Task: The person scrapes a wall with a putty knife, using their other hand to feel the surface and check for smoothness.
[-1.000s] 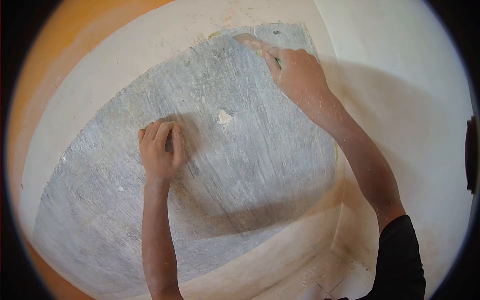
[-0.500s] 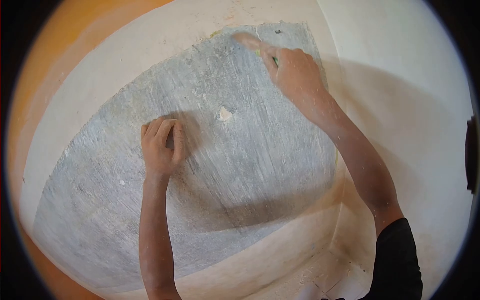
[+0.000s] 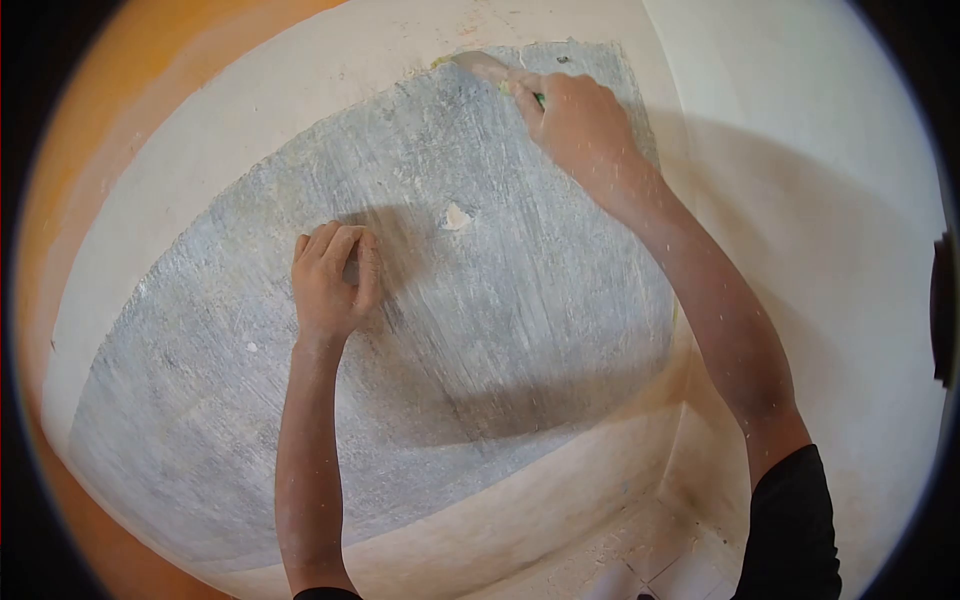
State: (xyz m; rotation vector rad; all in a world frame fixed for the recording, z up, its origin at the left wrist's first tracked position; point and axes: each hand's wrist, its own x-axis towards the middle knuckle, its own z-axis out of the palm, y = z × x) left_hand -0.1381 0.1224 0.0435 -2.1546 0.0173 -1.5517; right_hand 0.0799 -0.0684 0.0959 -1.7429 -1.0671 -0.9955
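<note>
Metal-bladed scraper with a green handle [image 3: 480, 66] sits at the very top of the rough grey patch of bared plaster [image 3: 480, 330], its blade flat against the surface just where the grey meets the cream-painted wall [image 3: 250, 120]. The right hand [image 3: 575, 125] is wrapped tight around the handle, arm stretched high and nearly straight. The left hand [image 3: 332, 280] is curled into a loose fist with its fingers against the grey patch, well below and to the left; nothing shows inside it.

The likeliest trouble, as I judge it, comes from that long reach: with the arm so extended, control over the blade's angle is poor, and a corner could dig in and gouge the plaster instead of sliding. A slip off the paint edge could also carry the knuckles across the coarse surface (it looks abrasive). The left fist props on bent fingers alone, so a sudden lurch may not be caught. Pale dust speckles both forearms; more may fall from overhead toward the face.
</note>
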